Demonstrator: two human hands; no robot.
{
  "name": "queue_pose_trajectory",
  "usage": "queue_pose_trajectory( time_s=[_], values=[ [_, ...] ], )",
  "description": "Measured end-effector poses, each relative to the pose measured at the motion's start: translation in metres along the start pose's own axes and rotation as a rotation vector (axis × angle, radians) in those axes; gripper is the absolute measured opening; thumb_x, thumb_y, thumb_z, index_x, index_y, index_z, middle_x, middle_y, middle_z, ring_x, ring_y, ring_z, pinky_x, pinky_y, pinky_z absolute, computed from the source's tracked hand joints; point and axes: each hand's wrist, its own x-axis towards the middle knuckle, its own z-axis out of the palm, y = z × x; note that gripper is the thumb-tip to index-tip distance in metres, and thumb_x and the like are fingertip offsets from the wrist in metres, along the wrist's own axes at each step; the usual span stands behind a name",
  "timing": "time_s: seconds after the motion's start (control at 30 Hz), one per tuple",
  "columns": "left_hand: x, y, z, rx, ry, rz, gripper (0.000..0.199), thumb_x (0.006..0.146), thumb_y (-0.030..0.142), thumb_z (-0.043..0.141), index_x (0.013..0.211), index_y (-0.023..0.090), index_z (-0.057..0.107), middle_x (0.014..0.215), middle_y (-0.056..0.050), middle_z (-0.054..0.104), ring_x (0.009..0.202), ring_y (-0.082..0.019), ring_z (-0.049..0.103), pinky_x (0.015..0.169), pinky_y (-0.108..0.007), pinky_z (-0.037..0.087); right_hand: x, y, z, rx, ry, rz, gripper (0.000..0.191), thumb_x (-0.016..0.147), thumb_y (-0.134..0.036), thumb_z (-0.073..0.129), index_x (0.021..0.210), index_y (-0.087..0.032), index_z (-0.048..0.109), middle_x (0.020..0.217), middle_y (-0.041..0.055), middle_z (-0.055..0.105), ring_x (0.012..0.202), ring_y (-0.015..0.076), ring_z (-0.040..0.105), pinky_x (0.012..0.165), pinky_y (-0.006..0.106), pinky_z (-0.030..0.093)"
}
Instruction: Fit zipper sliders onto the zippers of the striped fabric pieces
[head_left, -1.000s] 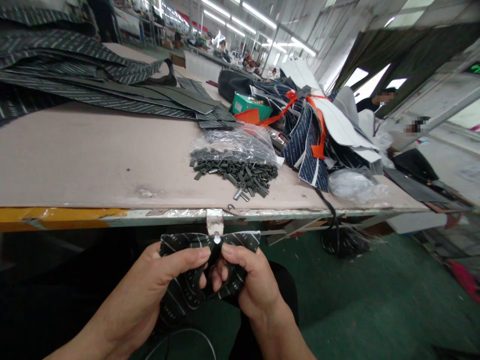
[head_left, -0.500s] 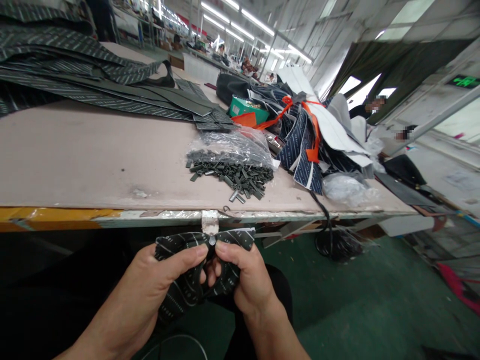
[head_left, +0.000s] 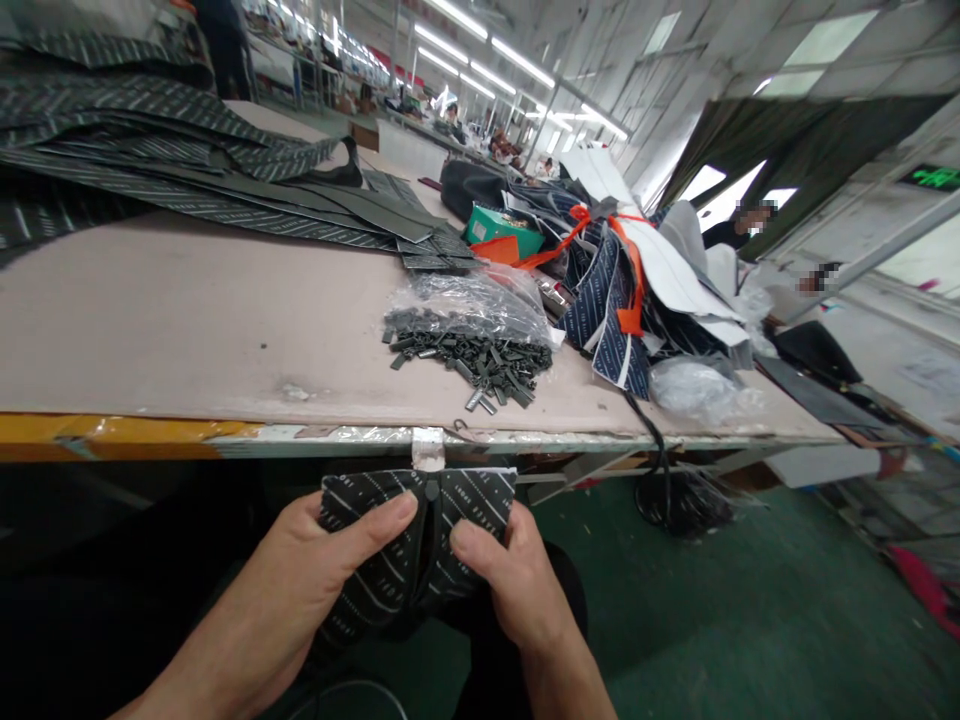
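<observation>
A dark fabric piece with white stripes and lettering point(head_left: 375, 570) hangs just below the table's front edge. My left hand point(head_left: 330, 560) grips its left side, thumb flat on the front. On its right side my right hand point(head_left: 517, 575) holds it the same way, thumb lower. Between the thumbs runs a dark zipper line with a small slider or pull point(head_left: 431, 491) at the top. A metal bracket point(head_left: 428, 450) on the table edge touches or nearly touches the fabric's top. My other fingers are hidden behind the cloth.
Dark metal zipper pulls point(head_left: 487, 362) spill from a clear plastic bag point(head_left: 472, 300) on the table point(head_left: 187, 340). Striped strips point(head_left: 225, 200) lie at the left. Behind the bag are a green box point(head_left: 502, 228) and blue bundles point(head_left: 615, 310) with orange ties. People are in the background.
The fabric's top has spread flatter and the slider shows more clearly. My right thumb has moved down and away from the centre. My fingertips no longer show through the middle gap.
</observation>
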Motion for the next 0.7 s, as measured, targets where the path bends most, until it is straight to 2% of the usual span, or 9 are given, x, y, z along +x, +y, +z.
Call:
queue_pose_trajectory(
  time_s=[0.07,0.17,0.27,0.37,0.43,0.5,0.6,0.7],
  values=[
    [-0.002,-0.002,-0.006,-0.003,-0.024,-0.012,0.037,0.066,0.052,0.092,0.086,0.022,0.085,0.072,-0.003,0.083,0.069,-0.025,0.076,0.069,-0.034,0.064,-0.009,0.006,-0.005,-0.064,0.019,-0.007,0.025,0.076,-0.039,0.088,0.087,-0.018,0.08,0.076,-0.0011,0.072,0.067,0.0126,0.058,0.065,0.022,0.05],
    [-0.008,-0.013,-0.013,0.126,-0.009,0.027,0.037,0.063,0.055,0.092,0.081,0.023,0.085,0.073,-0.002,0.083,0.076,-0.028,0.078,0.072,-0.033,0.064,-0.018,0.016,-0.002,-0.064,0.084,-0.014,0.027,0.08,-0.041,0.084,0.078,-0.015,0.077,0.067,-0.0023,0.064,0.061,0.0106,0.049,0.059,0.021,0.044],
    [-0.014,-0.029,-0.019,0.214,0.04,0.055,0.042,0.058,0.063,0.091,0.072,0.024,0.082,0.072,-0.002,0.083,0.086,-0.032,0.078,0.078,-0.034,0.064,-0.023,0.02,0.007,-0.006,0.142,0.011,0.028,0.08,-0.042,0.084,0.083,-0.015,0.078,0.071,-0.0003,0.067,0.062,0.0119,0.052,0.06,0.023,0.046],
    [-0.016,-0.033,-0.019,0.205,0.056,0.066,0.044,0.062,0.066,0.087,0.069,0.023,0.08,0.07,-0.001,0.082,0.086,-0.032,0.078,0.078,-0.035,0.064,-0.021,0.013,0.013,0.01,0.176,0.019,0.028,0.078,-0.042,0.085,0.085,-0.015,0.079,0.075,0.0017,0.071,0.064,0.0142,0.057,0.062,0.025,0.05],
    [-0.013,-0.023,-0.015,0.238,0.044,0.061,0.045,0.067,0.066,0.084,0.074,0.022,0.08,0.074,-0.003,0.083,0.083,-0.032,0.079,0.074,-0.037,0.064,-0.014,0.003,0.014,-0.048,0.207,-0.012,0.025,0.079,-0.04,0.083,0.086,-0.016,0.079,0.077,0.0023,0.073,0.067,0.016,0.06,0.064,0.027,0.052],
    [-0.008,-0.005,-0.006,0.329,0.055,0.117,0.043,0.071,0.064,0.08,0.075,0.021,0.079,0.074,-0.003,0.083,0.078,-0.031,0.078,0.069,-0.036,0.063,-0.001,-0.011,0.014,-0.171,0.246,-0.075,0.021,0.081,-0.037,0.079,0.087,-0.016,0.079,0.078,0.0023,0.074,0.07,0.0177,0.062,0.066,0.028,0.053],
    [0.002,0.025,0.01,0.561,0.192,0.372,0.036,0.076,0.057,0.076,0.066,0.022,0.076,0.068,-0.001,0.081,0.068,-0.027,0.074,0.061,-0.032,0.058,0.025,-0.03,0.015,-0.376,0.275,-0.185,0.018,0.083,-0.034,0.075,0.087,-0.016,0.079,0.077,0.0017,0.074,0.07,0.0191,0.063,0.068,0.031,0.054],
    [0.009,0.04,0.02,0.715,0.33,0.582,0.034,0.079,0.052,0.072,0.062,0.023,0.075,0.065,-0.001,0.08,0.064,-0.025,0.071,0.056,-0.03,0.053,0.044,-0.043,0.016,-0.48,0.232,-0.242,0.018,0.083,-0.033,0.072,0.086,-0.016,0.077,0.073,0.0012,0.072,0.068,0.0196,0.062,0.065,0.031,0.053]
  ],
)
